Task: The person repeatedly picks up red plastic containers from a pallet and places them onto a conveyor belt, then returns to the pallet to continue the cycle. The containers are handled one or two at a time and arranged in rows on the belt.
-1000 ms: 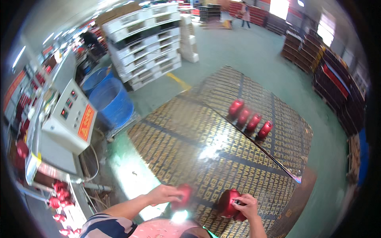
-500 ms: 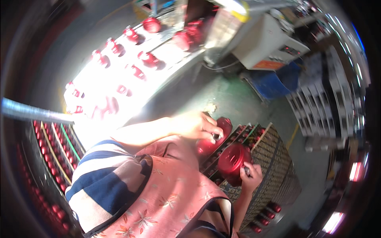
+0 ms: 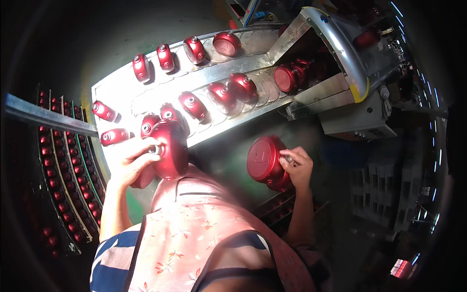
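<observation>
My left hand (image 3: 130,161) is closed around the silver neck of a glossy red round bottle (image 3: 173,153), held over the near edge of a brightly lit conveyor (image 3: 214,127). A second red bottle (image 3: 144,178) hangs below those same fingers. Off to the right, past the conveyor's edge, my right hand (image 3: 298,168) grips another red bottle (image 3: 262,157) by its neck, its flat embossed face turned to the left. Part of one more red bottle (image 3: 279,182) shows beneath it. Similar bottles, such as a far one (image 3: 226,44), stand in two rows on the conveyor.
A metal tunnel (image 3: 335,53) covers the conveyor's right end, with bottles inside its mouth. A metal rail (image 3: 48,119) juts in at left above racks of red bottles (image 3: 68,187). Grey stacked pallets (image 3: 384,194) stand at right; a partitioned box (image 3: 279,210) sits low, near my right forearm.
My view has turned toward the conveyor. Both hands have come away from the partitioned boxes with red bottles; the left now hovers at the conveyor's near edge.
</observation>
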Available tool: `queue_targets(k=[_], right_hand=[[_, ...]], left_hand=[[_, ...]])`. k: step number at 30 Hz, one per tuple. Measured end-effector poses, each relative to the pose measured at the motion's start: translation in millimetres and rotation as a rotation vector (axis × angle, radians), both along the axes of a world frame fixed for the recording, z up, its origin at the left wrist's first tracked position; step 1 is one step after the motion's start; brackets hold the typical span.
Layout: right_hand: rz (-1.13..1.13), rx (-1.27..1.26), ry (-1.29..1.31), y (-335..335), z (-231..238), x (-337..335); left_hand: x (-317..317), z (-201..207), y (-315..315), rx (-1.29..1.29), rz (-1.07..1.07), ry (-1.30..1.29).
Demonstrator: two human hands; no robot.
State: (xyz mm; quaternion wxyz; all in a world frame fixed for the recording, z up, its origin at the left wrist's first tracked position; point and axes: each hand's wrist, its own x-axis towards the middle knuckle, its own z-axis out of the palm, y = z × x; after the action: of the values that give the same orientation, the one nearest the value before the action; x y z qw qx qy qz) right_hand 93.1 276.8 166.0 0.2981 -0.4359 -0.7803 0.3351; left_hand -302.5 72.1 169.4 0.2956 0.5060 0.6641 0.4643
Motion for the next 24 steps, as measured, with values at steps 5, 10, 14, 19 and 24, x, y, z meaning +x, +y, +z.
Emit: queue_targets(k=[5, 10, 14, 19, 24], right_hand=[[0.041, 0.250, 0.003, 111.9, 52.0, -87.2], [0.109, 0.273, 0.060, 240.4, 84.9, -172.3], [0.229, 0.286, -0.068, 338.1, 57.6, -236.8], [0.432, 0.166, -0.054, 427.1, -46.5, -308.6], [0.470, 0.118, -0.095, 464.3, -136.4, -369.9]], left_hand=[[-95.4, 21.8, 11.3, 0.132, 0.181, 0.068], [-156.8, 23.0, 35.5, 0.249, 0.277, 0.111], [-182.8, 18.2, 50.6, 0.243, 0.384, 0.194], [-198.4, 28.1, 60.6, 0.086, 0.486, 0.156], [-211.1, 24.8, 102.5, -0.019, 0.532, 0.082]])
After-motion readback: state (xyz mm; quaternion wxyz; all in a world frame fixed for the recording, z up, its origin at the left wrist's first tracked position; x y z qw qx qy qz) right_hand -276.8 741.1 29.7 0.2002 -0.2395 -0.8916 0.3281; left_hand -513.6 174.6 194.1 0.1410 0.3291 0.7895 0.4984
